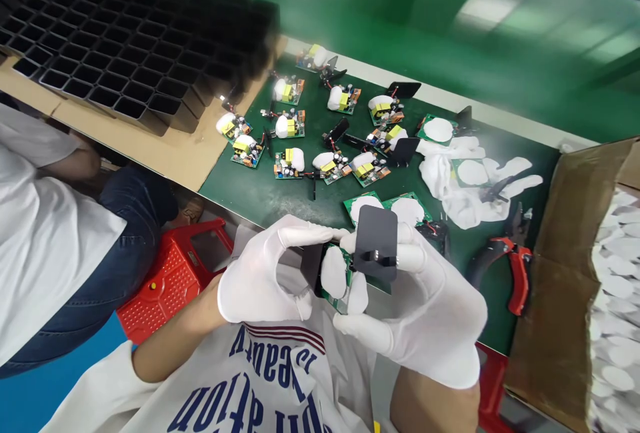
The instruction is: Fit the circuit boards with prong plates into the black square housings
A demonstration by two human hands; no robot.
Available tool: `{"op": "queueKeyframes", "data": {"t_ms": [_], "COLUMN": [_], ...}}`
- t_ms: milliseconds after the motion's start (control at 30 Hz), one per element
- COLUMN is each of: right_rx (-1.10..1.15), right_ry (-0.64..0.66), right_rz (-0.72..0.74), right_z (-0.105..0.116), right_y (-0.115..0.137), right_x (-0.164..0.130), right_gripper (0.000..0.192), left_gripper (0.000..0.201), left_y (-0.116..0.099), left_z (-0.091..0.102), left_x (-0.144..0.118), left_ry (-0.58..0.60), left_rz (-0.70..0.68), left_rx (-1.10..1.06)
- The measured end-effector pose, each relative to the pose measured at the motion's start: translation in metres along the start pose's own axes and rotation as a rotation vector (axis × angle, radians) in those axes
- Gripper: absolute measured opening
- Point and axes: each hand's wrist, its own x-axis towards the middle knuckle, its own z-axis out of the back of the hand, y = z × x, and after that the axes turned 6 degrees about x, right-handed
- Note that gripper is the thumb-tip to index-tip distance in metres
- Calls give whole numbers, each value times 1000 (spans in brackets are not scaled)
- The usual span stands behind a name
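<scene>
Pinching a small circuit board (pixel 334 276) above the table (pixel 260 193) edge, the left hand (pixel 260 279) grips its side while the right hand (pixel 420 313) clamps a thin black sheet (pixel 376 236) against it. Light, stiff and fragile, it looks best held by its edges.

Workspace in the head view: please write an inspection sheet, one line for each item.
Surface: green mat on the bench.
Job's things: circuit board with white pad, black plate, both held.
Clutter: loose boards, spare white gloves, red-handled pliers, black cell tray, cardboard box of white pads.
Grippers: left hand and right hand gloved, gripping the assembly.
Cables: short red and black leads on boards.
Surroundings: red stool, seated co-worker.
</scene>
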Motion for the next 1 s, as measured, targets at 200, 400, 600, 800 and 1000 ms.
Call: {"op": "queueKeyframes", "data": {"t_ms": [200, 400, 600, 800, 1000], "right_rx": [-52, -56, -110, -126, -204], "right_ry": [11, 22, 3, 15, 14], "right_rz": [25, 38, -12, 15, 14], "right_z": [-1, -2, -6, -7, -9], "right_y": [0, 1, 3, -1, -4], "right_x": [3, 3, 4, 6, 11], "right_gripper": [51, 49, 46, 47, 45], "left_gripper": [87, 86, 88, 85, 87], "left_y": [2, 3, 4, 5, 6], "left_z": [0, -2, -2, -1, -2], "left_x": [-1, -3, -3, -2, -2], "left_ry": [-6, -15, -26, -28, -50], "left_rz": [-22, -12, -34, -54, -41], "left_rx": [-10, -44, -40, -8, 15]}}
